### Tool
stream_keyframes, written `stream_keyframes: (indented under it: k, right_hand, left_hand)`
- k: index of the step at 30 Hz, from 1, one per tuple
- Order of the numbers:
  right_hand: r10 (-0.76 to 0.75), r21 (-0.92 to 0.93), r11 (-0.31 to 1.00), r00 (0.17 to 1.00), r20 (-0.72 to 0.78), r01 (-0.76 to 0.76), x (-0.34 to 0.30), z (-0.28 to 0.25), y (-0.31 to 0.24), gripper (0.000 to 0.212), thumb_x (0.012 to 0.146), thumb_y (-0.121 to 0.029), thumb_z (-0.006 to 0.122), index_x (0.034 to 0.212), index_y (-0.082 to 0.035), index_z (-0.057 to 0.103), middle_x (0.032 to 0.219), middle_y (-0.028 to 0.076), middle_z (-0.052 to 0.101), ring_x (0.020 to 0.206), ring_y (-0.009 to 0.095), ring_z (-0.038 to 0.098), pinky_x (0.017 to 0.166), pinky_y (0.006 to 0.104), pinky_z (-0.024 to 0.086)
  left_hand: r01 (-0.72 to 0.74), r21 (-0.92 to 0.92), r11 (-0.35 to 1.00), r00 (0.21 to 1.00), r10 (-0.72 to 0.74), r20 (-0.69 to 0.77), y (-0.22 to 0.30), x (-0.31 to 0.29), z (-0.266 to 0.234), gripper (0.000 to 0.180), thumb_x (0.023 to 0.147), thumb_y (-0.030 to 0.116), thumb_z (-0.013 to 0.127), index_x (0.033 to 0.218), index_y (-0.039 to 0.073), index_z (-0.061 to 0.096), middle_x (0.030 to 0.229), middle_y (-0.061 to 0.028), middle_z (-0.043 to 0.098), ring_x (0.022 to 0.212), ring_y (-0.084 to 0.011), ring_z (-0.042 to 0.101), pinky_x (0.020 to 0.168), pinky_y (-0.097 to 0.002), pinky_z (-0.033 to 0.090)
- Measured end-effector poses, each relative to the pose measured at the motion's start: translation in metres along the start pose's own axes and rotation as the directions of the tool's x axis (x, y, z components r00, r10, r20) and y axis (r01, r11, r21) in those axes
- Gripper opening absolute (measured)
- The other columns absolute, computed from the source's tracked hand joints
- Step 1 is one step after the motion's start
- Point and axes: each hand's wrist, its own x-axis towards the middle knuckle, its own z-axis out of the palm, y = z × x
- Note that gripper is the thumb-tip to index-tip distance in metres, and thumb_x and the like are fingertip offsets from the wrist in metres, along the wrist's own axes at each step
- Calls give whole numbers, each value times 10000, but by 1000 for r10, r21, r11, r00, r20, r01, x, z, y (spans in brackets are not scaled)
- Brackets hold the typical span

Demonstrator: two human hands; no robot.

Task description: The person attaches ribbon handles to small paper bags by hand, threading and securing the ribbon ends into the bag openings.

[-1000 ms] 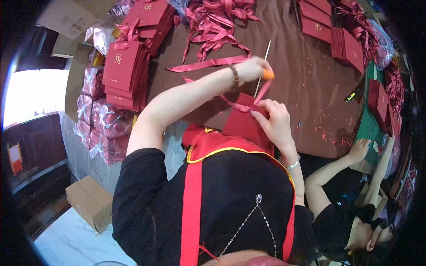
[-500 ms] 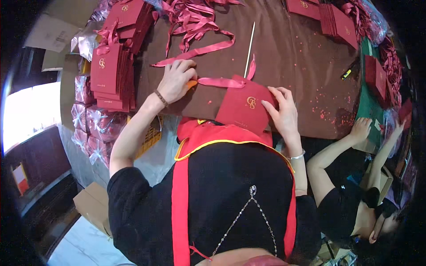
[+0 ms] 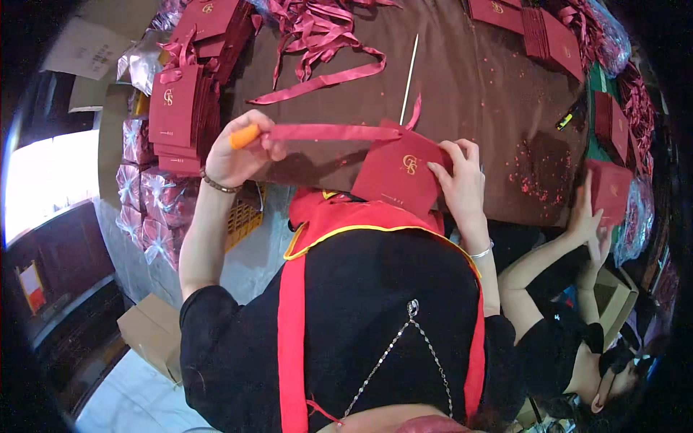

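Observation:
My left hand (image 3: 238, 155) is closed on one end of a dark pink ribbon (image 3: 328, 132), palm partly turned up. An orange cover (image 3: 245, 136), seemingly a finger cot, shows on one of its digits. Pulled straight, the ribbon runs to the top of a small dark red paper bag (image 3: 386, 177) with gold print. A short ribbon tail stands up on the bag's far side. My right hand (image 3: 463, 177) grips the bag's right side between thumb and fingers at the near table edge. Behind the bag, a thin pale rod (image 3: 409, 83) points away across the brown cloth.
Stacked red bags (image 3: 173, 108) stand at the table's left, above wrapped boxes (image 3: 170, 198). Loose ribbons (image 3: 317, 36) pile at the far side. A black-and-yellow cutter (image 3: 564, 120) lies right. A co-worker's hands (image 3: 588, 220) hold a red bag there. Cardboard boxes (image 3: 153, 335) sit lower left.
My left hand has moved left and turned palm up, drawing the ribbon out longer and straighter. My right hand stays on the bag. The co-worker has brought a red bag closer.

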Motion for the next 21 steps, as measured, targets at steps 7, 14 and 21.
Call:
stream_keyframes:
  k: [7,14,21]
  right_hand:
    - [11,125,992,1000,11,-12,2,-5,2,334,735,-161,714,997,-34,551,994,141,516,866,325,570,731,388,477]
    - [186,432,836,915,358,-338,0,-11,24,246,792,-127,680,959,8,560,859,40,600,734,107,558,641,265,446]
    - [112,687,455,802,586,-566,17,-4,27,224,923,-160,515,1073,1,558,952,19,602,855,77,575,748,229,488]
  left_hand:
    - [-282,50,958,952,273,137,-14,47,31,563,818,30,576,1342,-7,371,1193,-149,548,1045,-212,548,909,-315,424]
    - [-298,835,463,899,431,81,-33,91,59,112,843,39,577,933,-18,612,993,-59,611,863,-111,560,762,-239,441]
    - [70,835,545,996,-78,-32,-70,105,87,158,870,54,558,996,-35,593,811,-27,605,695,-76,546,636,-212,450]
